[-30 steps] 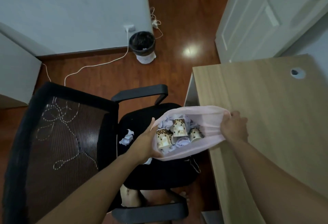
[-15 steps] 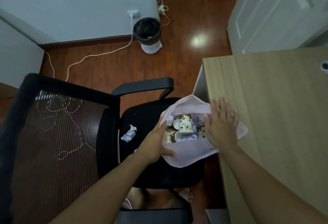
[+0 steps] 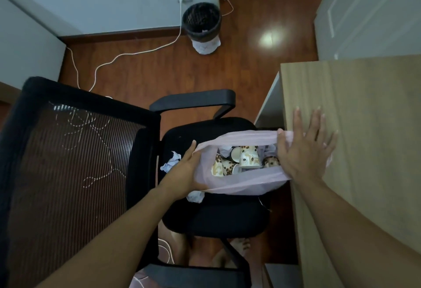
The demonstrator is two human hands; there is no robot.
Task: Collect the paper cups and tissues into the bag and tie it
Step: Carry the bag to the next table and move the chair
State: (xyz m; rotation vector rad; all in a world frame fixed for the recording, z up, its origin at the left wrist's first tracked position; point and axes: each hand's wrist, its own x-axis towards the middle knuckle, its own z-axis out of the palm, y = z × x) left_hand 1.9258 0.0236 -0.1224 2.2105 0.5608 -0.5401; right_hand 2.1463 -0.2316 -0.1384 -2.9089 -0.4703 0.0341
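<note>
Since half a second ago the right hand [image 3: 305, 151] has slid toward 3 o'clock, stretching the pink bag [image 3: 246, 179] wider over the chair seat [image 3: 223, 217]. Its fingers are straight and spread over the desk [image 3: 364, 128] edge, thumb against the rim. The left hand [image 3: 184, 171] grips the bag's 9 o'clock edge. Paper cups [image 3: 248, 157] sit inside; tissues [image 3: 170, 162] lie on the seat at the bag's 9 and 7 o'clock, so collecting seems unfinished: next, one hand must let go and gather them.
</note>
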